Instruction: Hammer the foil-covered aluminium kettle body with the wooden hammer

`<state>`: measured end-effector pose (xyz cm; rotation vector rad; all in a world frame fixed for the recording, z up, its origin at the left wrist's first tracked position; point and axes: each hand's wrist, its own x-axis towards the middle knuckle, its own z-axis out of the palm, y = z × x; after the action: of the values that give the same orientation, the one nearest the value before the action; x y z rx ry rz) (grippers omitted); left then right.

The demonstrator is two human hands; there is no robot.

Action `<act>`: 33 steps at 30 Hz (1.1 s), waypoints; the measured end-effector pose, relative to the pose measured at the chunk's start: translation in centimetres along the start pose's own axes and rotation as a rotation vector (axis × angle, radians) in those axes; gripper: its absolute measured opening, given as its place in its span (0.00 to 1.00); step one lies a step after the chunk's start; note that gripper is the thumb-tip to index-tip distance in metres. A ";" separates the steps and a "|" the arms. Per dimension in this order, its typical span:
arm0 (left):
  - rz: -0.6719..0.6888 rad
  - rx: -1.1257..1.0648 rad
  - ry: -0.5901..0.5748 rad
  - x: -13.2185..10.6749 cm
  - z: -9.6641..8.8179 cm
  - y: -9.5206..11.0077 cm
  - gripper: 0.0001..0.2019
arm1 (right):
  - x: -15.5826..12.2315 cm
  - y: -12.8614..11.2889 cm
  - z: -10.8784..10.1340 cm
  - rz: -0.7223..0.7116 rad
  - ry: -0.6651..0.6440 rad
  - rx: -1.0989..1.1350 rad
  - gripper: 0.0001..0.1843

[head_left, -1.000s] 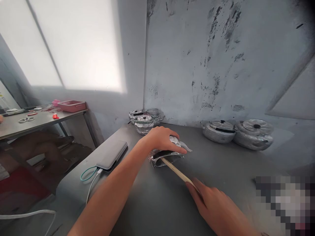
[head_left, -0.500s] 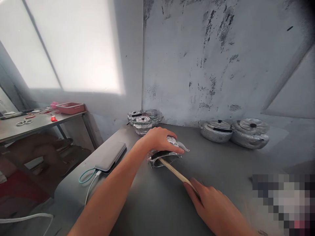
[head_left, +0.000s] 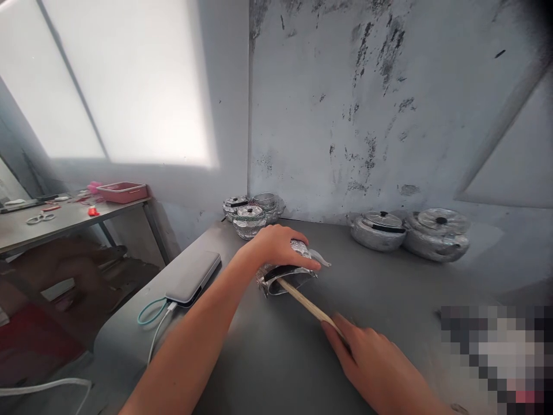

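Observation:
My left hand [head_left: 279, 248] rests on top of a small foil-wrapped pot [head_left: 285, 276] lying on the grey metal table [head_left: 389, 288], fingers curled over it and holding it down. My right hand [head_left: 367, 351] grips a thin wooden stick [head_left: 305, 302] whose far end touches the pot near its black handle.
A power bank [head_left: 192, 276] with a teal cable lies at the table's left edge. Foil-wrapped pots with lids stand against the wall, a cluster [head_left: 253, 213] at the back left and two [head_left: 408, 233] at the back right. A side table with a pink tray [head_left: 121, 191] is at far left.

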<state>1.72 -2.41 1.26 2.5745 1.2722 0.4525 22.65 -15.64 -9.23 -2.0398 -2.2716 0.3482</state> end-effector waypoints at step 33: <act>-0.182 0.051 -0.208 -4.8 -3.1 -1.1 0.47 | -0.3 -1.2 -3.7 -0.040 0.283 -0.336 0.28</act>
<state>-3.01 -5.37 2.93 2.4399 1.4391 0.1151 22.24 -15.59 -5.33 -2.0193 -2.3079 -0.3275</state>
